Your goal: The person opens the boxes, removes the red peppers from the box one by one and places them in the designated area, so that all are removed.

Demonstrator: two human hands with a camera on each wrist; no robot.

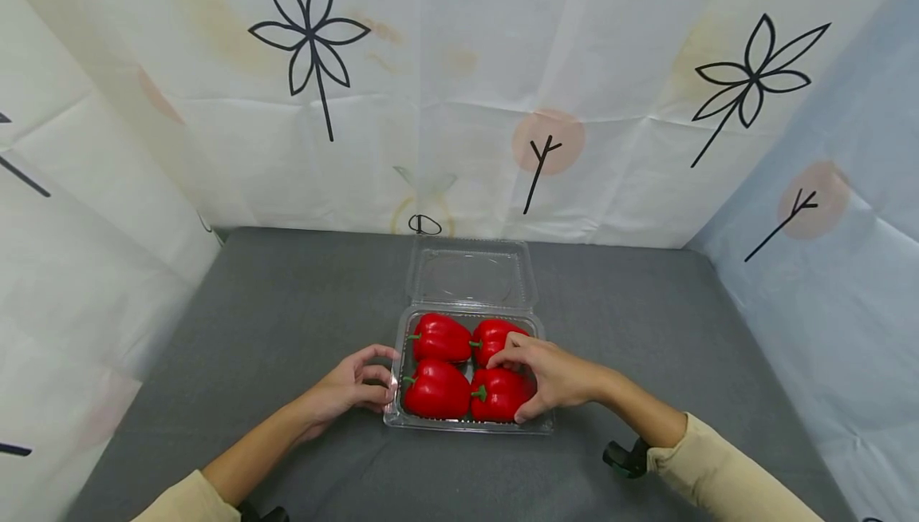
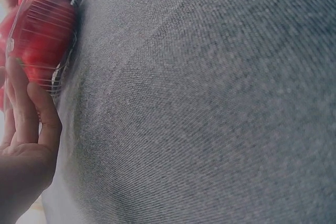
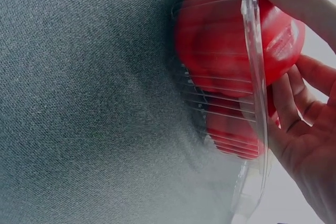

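A clear plastic clamshell container (image 1: pixel 470 426) sits on the grey cloth, its lid (image 1: pixel 470 270) folded back away from the person. Inside are several red bell peppers with green stems, in two rows. My right hand (image 1: pixel 553 374) reaches over the right wall and holds the near-right bell pepper (image 1: pixel 497 398) between thumb and fingers. Behind those fingers, the far-right bell pepper (image 1: pixel 494 336) is partly hidden. My left hand (image 1: pixel 348 390) touches the container's left wall with loosely bent fingers, beside the near-left bell pepper (image 1: pixel 436 390) and the far-left bell pepper (image 1: pixel 443 337).
Grey cloth (image 1: pixel 309 290) covers the table on all sides of the container. A pale printed fabric (image 1: pixel 445 67) with flower and leaf drawings hangs behind and at both sides. A dark wrist strap (image 1: pixel 626 458) shows by the right sleeve.
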